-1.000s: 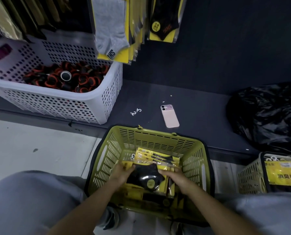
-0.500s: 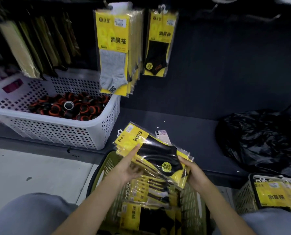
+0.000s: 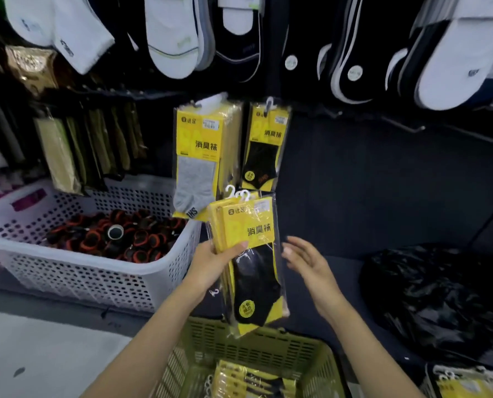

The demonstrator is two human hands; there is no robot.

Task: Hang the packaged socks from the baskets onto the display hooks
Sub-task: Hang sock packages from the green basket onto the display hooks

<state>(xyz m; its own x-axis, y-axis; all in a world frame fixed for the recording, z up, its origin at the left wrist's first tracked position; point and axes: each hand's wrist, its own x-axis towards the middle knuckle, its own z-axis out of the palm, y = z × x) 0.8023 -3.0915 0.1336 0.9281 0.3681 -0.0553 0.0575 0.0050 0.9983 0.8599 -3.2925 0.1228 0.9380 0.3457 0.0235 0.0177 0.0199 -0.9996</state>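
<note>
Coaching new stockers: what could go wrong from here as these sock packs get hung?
Only the left hand grips the stack of black sock packs; the right hand is off it, so slick packs may slide out. Their white hanger loops sit fanned and may not thread on together. The grey packs hang adjacent, inviting a mix-up.

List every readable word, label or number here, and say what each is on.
"消臭袜": held pack, gripped by the left hand.
"消臭袜": hanging grey-sock pack.
"消臭袜": hanging black-sock pack.
Letters on the grey sock's cuff: inverted, unclear.
Too small or blurred: brand marks, price stickers, round yellow sticker.
</note>
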